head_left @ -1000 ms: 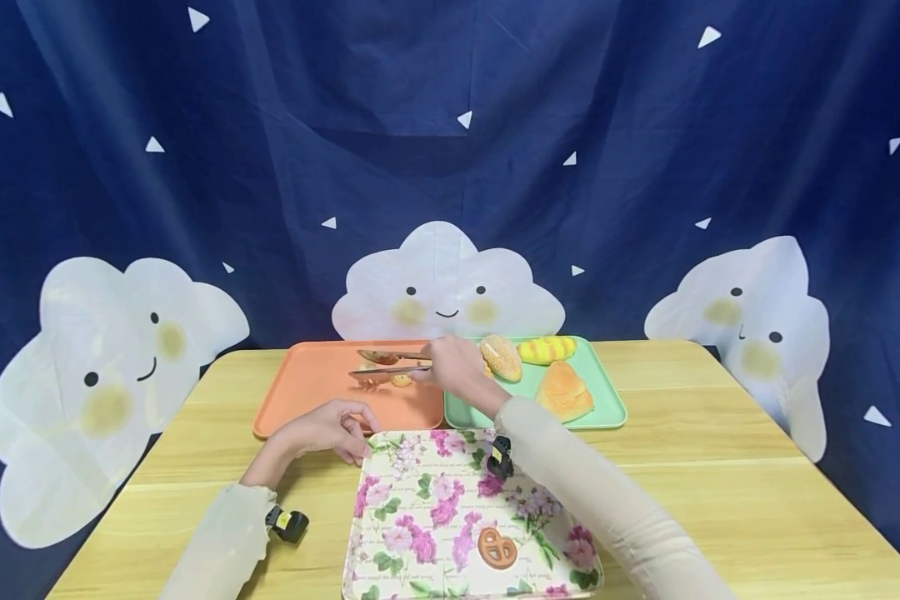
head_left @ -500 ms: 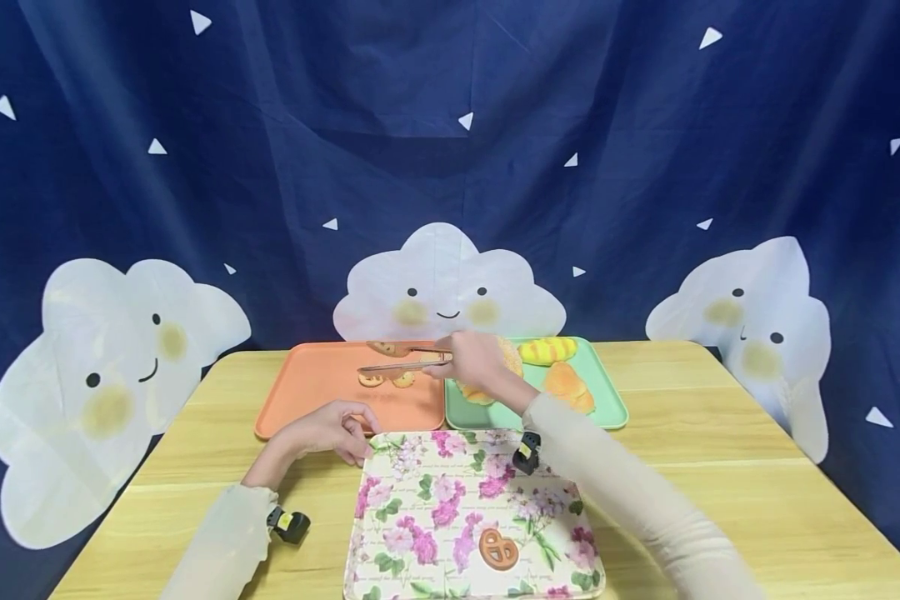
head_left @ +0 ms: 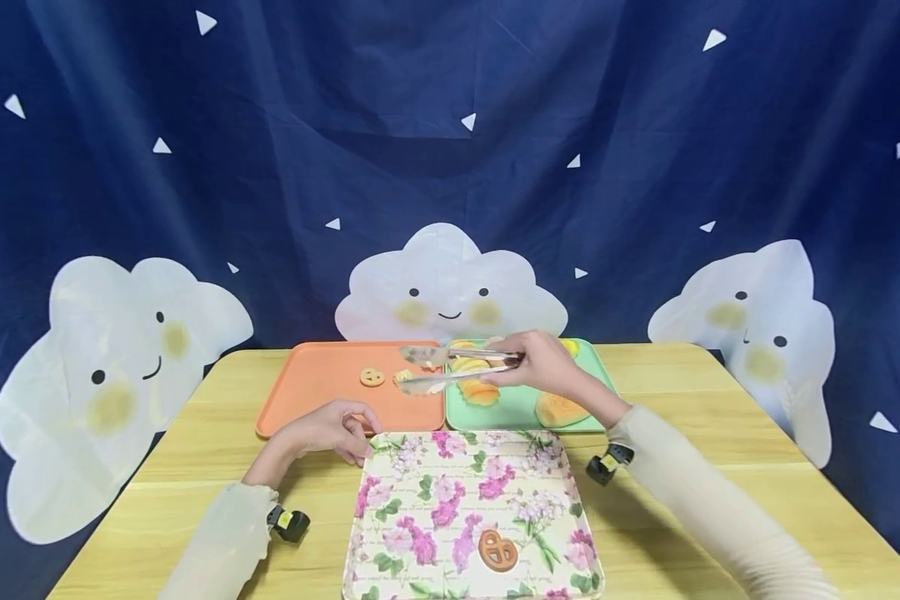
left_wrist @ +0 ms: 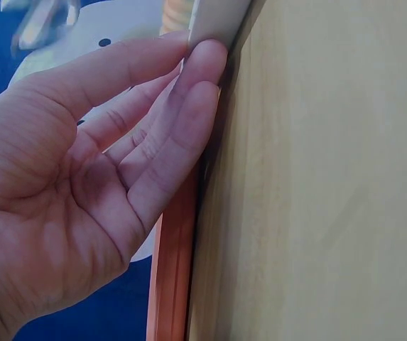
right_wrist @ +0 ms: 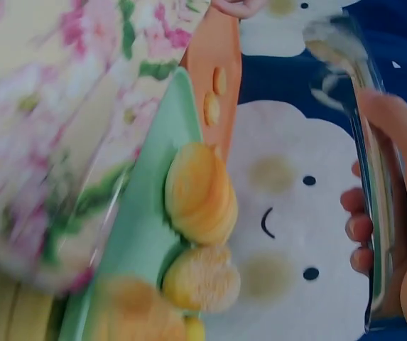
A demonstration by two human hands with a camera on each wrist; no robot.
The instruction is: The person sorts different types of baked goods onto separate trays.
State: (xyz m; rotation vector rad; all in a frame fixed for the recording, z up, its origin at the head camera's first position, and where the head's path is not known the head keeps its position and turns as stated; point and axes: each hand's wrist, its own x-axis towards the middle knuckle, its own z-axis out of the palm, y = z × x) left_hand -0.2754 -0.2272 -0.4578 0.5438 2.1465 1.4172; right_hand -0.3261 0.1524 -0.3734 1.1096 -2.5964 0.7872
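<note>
Behind the wooden table (head_left: pixel 720 467) hangs a blue cloud curtain; from the head view, the right hand (head_left: pixel 543 367) grips metal tongs (head_left: pixel 450 367), slightly parted and empty, just beyond the floral tray (head_left: pixel 390 500). The left wrist view shows the left hand (left_wrist: pixel 82 177), fingers nearly straight, touching that tray's corner. In the right wrist view fingers (right_wrist: pixel 363 227) curl round the tongs' handle.

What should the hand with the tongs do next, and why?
Probably lower the tongs onto a bread on the green tray: the right hand holds them just above it, their tips look empty, and only one pretzel lies on the flowered tray.
</note>
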